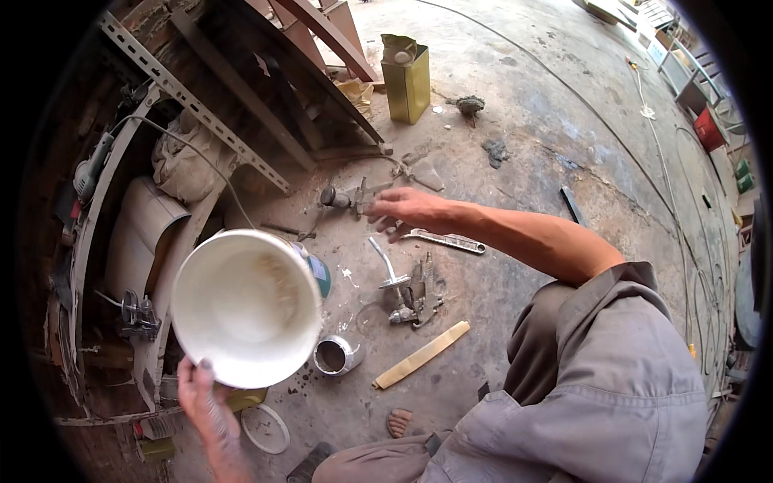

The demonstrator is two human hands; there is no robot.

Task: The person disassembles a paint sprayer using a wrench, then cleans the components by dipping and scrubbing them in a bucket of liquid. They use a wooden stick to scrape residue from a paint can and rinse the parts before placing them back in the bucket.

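My left hand (pixel 201 394) grips the near rim of a white plastic bucket (pixel 245 306), held tilted at the lower left so its stained inside faces up. My right hand (pixel 407 211) stretches forward over the concrete floor with its fingers apart, holding nothing. Its fingertips are next to a small dark metal fitting (pixel 350 197) lying on the floor. A metal spray gun body (pixel 415 294) with a curved tube lies just nearer than that hand. A flat wrench (pixel 447 240) lies under my forearm.
A small metal cup (pixel 334 354), a wooden stick (pixel 423 354) and a white lid (pixel 266 428) lie near my feet. An olive tin can (pixel 407 80) stands farther off. Slotted steel angle (pixel 193 105), an angle grinder (pixel 88 169) and clutter fill the left.
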